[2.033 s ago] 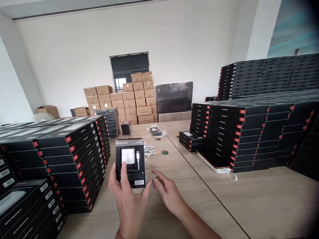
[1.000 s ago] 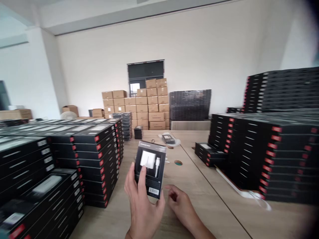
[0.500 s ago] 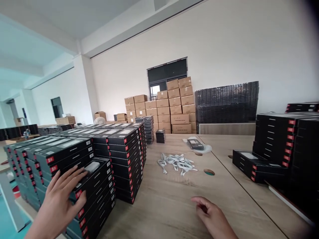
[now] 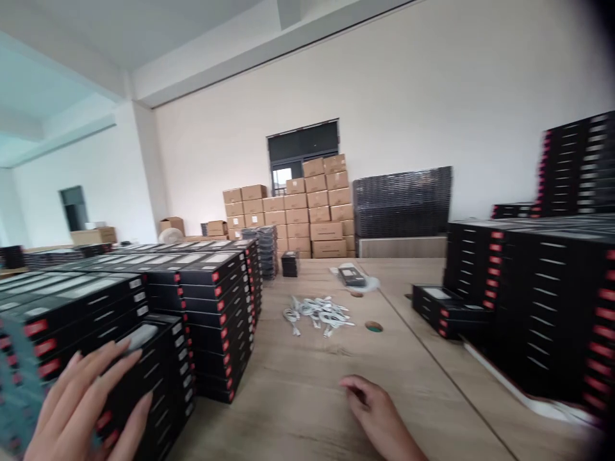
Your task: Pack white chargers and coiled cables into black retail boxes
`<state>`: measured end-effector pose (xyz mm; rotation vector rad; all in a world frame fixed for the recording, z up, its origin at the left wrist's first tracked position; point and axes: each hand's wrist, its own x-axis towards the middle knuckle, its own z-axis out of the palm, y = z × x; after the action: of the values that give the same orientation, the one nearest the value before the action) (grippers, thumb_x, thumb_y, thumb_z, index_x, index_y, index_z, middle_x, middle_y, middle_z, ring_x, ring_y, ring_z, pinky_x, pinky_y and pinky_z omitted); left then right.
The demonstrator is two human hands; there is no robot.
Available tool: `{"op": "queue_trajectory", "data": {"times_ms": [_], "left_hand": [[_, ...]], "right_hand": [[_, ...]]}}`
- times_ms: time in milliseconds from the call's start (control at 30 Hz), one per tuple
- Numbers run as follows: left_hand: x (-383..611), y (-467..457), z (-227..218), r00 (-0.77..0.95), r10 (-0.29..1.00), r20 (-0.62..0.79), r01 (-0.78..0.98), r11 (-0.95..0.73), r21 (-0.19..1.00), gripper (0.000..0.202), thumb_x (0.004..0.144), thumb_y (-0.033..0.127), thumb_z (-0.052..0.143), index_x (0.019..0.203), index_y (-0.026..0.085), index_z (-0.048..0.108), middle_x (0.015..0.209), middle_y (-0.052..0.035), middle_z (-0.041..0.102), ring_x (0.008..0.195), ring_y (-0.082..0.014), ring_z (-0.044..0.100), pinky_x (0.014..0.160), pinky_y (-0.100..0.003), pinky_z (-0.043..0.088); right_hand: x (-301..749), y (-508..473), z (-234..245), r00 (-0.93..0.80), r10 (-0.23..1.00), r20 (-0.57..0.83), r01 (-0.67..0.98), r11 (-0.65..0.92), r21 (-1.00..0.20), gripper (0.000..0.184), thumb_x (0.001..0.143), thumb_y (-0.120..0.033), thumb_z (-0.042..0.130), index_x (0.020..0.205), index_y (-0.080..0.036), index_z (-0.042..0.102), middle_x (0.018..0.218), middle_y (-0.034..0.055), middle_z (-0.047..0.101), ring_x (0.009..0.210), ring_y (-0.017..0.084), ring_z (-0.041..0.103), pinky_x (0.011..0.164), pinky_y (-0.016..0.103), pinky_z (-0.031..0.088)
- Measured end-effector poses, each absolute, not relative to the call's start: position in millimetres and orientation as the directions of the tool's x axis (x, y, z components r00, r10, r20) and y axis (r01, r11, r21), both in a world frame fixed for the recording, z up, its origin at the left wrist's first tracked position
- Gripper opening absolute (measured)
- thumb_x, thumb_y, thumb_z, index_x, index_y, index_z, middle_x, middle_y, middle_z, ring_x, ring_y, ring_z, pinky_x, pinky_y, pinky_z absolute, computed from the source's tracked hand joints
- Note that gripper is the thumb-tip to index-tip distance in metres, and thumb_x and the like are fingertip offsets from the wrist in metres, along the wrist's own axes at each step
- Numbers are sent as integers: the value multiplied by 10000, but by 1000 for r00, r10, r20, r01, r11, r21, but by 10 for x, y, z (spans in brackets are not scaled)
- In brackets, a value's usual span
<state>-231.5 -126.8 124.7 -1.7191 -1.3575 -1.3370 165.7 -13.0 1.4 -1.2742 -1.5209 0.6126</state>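
My left hand (image 4: 89, 410) lies flat with fingers spread on the top black product box (image 4: 144, 342) of a low stack at the near left. It holds nothing. My right hand (image 4: 372, 410) rests on the wooden table (image 4: 307, 384) at the bottom centre, fingers loosely curled and nothing visible in them. A pile of white cables (image 4: 317, 312) lies on the table farther out, well beyond both hands.
Tall stacks of black boxes with red tabs (image 4: 211, 288) fill the left side, and more stacks (image 4: 533, 288) stand on the right. A cable hole (image 4: 373, 327) sits in the table. Brown cartons (image 4: 307, 211) and dark trays (image 4: 401, 202) line the far wall.
My left hand has set the black box it held upright onto the low left stack and now lies flat on it. The view swung left, then a little back right.
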Motion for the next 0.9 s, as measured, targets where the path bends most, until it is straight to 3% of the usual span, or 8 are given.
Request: {"op": "queue_trajectory", "data": {"times_ms": [100,167,267,333,433,500,667,900], "left_hand": [[-1433,-1003,995,227,404,886,756,-647,101,393,742,235,647,1122,335,649,1123,-36,695,1028,-274,656,904,-422,543],[-775,-729,760,399,535,745,569,-781,257,349,754,215,608,1085,302,678,1035,-47,722,914,-212,689,776,-295,579],[5,-302,357,322,801,504,473,-597,648,326,769,175,507,1038,219,685,998,-65,724,930,-199,680,833,-309,558],[260,-73,87,165,891,424,515,-444,733,415,723,130,485,1088,175,677,1150,-103,690,1113,-226,624,975,-361,489],[331,119,-218,204,899,388,629,-424,652,518,667,95,497,1149,190,663,1298,-104,622,1272,-236,509,1084,-407,373],[311,166,-309,269,902,337,688,-426,588,520,667,108,501,1150,212,664,1351,-88,588,1327,-232,450,1109,-416,321],[384,253,-294,320,944,77,823,-317,472,562,613,229,554,1164,251,661,1480,-38,465,1432,-245,286,1149,-398,188],[463,297,-263,322,944,69,809,-312,498,585,654,375,588,1213,211,646,1477,-78,465,1431,-279,290,1164,-418,167]], "right_hand": [[1622,-180,2,28,922,387,424,339,-840,235,749,-306,541,706,-230,759,744,63,745,716,259,674,690,350,499],[1610,-221,-20,42,918,394,439,337,-833,229,774,-294,548,703,-224,754,747,64,739,728,256,671,697,346,495],[1609,-265,-69,86,903,421,448,342,-826,275,835,-352,541,702,-207,733,698,49,716,685,232,650,640,314,488],[1660,-220,-70,105,912,396,542,281,-792,321,874,-374,508,711,-197,722,618,25,684,589,202,622,565,286,472],[1957,47,90,153,926,346,750,119,-650,257,863,-286,516,738,-194,722,631,14,689,602,190,639,591,272,492],[2336,333,326,215,906,364,823,33,-568,161,804,-209,565,820,-191,724,863,54,731,837,219,669,765,293,501],[3434,967,944,449,781,435,890,-343,-302,522,783,-141,559,1300,-72,530,1459,253,397,1377,379,292,1096,537,158],[3726,1194,934,331,873,358,928,-370,46,244,797,-84,534,950,-103,723,1031,207,704,1093,327,586,1086,479,103]]}}
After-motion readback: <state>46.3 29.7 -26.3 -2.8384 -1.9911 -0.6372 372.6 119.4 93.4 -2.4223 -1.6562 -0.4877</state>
